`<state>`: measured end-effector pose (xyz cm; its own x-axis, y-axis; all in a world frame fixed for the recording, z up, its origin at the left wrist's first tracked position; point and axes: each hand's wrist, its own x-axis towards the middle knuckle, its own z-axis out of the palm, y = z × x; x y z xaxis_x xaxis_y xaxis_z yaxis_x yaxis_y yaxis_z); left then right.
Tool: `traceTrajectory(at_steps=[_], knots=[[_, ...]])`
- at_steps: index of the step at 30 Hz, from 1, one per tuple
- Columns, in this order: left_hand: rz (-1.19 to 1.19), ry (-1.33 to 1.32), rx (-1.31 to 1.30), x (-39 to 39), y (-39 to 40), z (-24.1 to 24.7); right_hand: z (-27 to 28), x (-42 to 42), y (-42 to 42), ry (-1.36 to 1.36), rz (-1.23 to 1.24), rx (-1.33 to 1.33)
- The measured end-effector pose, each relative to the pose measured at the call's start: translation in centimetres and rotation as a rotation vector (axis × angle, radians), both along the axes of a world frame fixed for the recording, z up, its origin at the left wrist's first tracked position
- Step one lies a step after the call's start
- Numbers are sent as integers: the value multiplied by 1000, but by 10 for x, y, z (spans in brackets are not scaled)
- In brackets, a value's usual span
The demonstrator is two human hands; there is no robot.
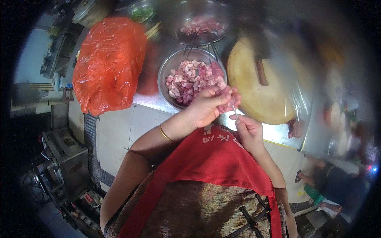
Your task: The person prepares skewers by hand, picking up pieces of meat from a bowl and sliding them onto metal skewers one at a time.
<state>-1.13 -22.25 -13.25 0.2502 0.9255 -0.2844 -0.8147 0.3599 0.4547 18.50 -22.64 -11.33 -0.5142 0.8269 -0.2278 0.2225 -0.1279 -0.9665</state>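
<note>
My left hand (211, 104) is closed around pieces of raw meat (227, 92) just past the near right rim of a metal bowl (161, 83). From the meat a thin metal skewer (235, 111) slants down, and its lower end is pinched in the fingers of my right hand (249, 131). Cut chunks of pink and pale raw meat (186, 84) fill much of the bowl. Several dark thin rods (213, 51) lean at its far rim. The skewer's tip is hidden by the meat and my left hand.
A red plastic bag (110, 65) bulges at the left. Behind stands a second metal bowl (205, 41) with meat. On the right, a knife with a wooden handle (261, 73) lies on a thick round cutting board (247, 98). Another person (336, 181) is at the far right.
</note>
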Motion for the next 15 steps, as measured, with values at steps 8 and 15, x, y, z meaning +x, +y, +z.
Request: traceTrajectory(at_steps=[8, 15], knots=[[-46, -126, -6, 15, -3, -1, -1, -2, 0, 73, -52, 48], [-10, -7, 6, 22, -6, -2, 2, -5, 4, 88, -52, 85]])
